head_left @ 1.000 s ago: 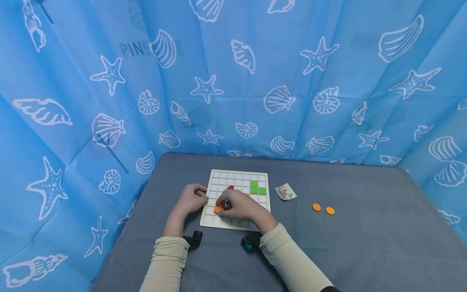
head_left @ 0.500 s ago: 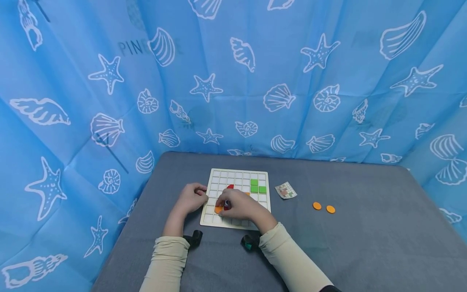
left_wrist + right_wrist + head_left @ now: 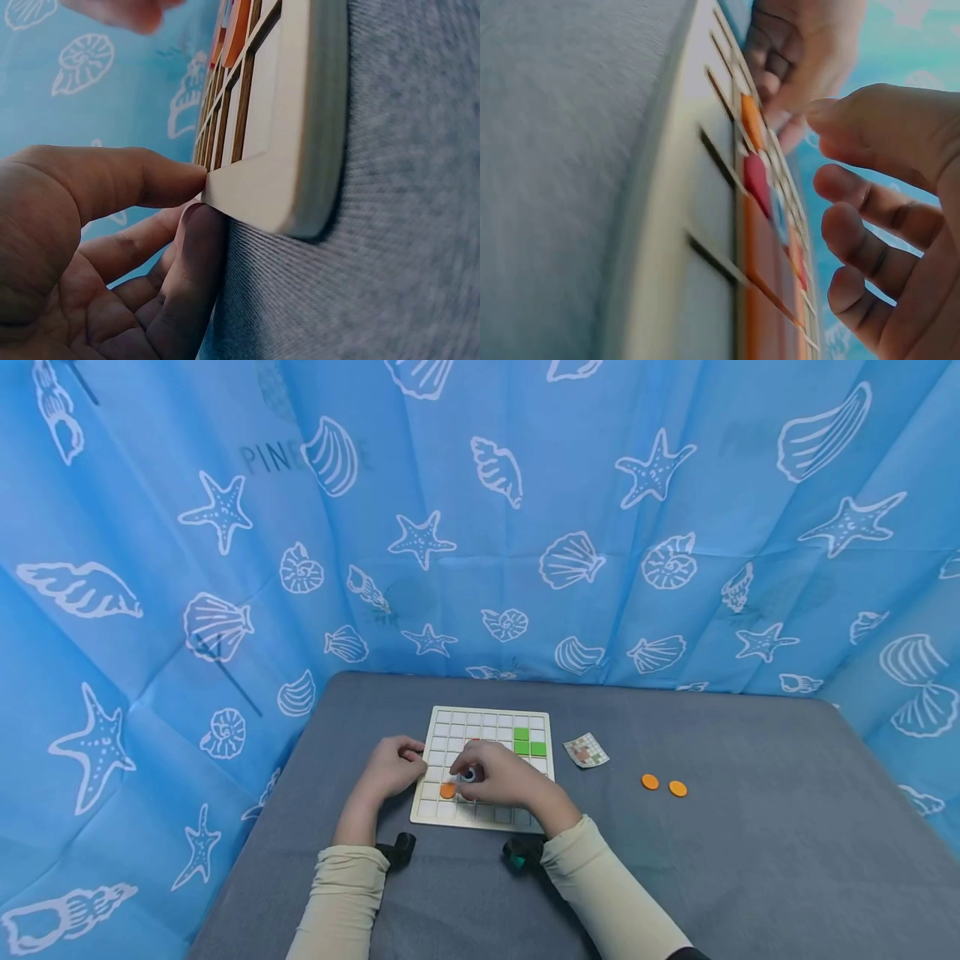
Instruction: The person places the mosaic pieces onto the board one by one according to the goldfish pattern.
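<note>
A pale board divided into a grid of white squares lies on the grey table. My left hand pinches its left edge, thumb on the rim and fingers against the side, as the left wrist view shows. Over the board hovers my right hand, fingers loosely bent and nothing between them. An orange disc sits on a square just left of its fingertips. In the right wrist view, a red piece and longer orange pieces lie beneath the hand. Three green squares occupy the board's right side.
Right of the board lies a small card printed with a coloured grid pattern. Two more orange discs rest on the table farther right. A blue shell-patterned curtain hangs behind the table.
My right hand has let go of the orange disc, lifted off and shifted slightly right, leaving the disc on its square. The left hand stays at the board's edge.
</note>
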`<state>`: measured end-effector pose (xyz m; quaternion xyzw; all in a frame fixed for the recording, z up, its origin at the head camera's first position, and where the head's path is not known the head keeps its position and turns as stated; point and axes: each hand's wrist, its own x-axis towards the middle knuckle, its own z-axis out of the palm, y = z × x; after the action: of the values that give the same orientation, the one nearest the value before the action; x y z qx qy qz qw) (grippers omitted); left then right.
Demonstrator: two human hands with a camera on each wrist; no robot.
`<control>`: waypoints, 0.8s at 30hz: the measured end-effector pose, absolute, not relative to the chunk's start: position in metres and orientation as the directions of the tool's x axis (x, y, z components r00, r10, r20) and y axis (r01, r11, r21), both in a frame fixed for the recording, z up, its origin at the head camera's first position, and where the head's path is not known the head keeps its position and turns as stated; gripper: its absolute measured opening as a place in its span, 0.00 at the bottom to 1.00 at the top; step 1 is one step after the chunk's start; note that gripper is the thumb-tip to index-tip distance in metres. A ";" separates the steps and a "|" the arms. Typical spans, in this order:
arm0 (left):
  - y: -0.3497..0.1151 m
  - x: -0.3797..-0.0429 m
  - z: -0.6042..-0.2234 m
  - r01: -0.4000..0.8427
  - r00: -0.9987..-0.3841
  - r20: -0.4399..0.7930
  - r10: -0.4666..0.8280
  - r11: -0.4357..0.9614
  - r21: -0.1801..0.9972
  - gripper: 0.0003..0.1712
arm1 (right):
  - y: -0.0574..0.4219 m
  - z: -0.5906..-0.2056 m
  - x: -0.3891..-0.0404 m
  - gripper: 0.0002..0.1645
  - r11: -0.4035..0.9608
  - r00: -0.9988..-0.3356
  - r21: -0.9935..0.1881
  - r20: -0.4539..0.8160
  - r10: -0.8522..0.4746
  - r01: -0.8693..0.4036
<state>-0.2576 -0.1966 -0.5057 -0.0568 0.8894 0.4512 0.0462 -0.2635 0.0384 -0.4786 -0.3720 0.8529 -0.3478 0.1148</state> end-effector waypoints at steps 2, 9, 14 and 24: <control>-0.197 -0.258 -0.506 -0.143 -0.989 -0.132 -0.062 0.584 0.799 0.18 | 0.047 -0.474 -0.264 0.11 0.461 -0.702 -0.698 0.086 -0.707 -0.549; -0.197 -0.257 -0.505 -0.151 -0.988 -0.141 -0.061 0.577 0.803 0.18 | 0.101 -0.465 -0.264 0.11 0.435 -0.751 -0.731 0.160 -0.641 -0.526; -0.198 -0.258 -0.504 -0.156 -0.987 -0.144 -0.066 0.567 0.809 0.18 | 0.153 -0.462 -0.262 0.09 0.500 -0.824 -0.722 0.173 -0.539 -0.479; -0.198 -0.258 -0.505 -0.156 -0.987 -0.149 -0.059 0.571 0.806 0.18 | 0.262 -0.474 -0.241 0.10 0.624 -0.915 -0.689 0.149 -0.376 -0.369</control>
<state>-0.2584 -0.1980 -0.5052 -0.0608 0.8847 0.4592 0.0526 -0.2406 0.2619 -0.4736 -0.2065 0.9012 -0.3810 0.0046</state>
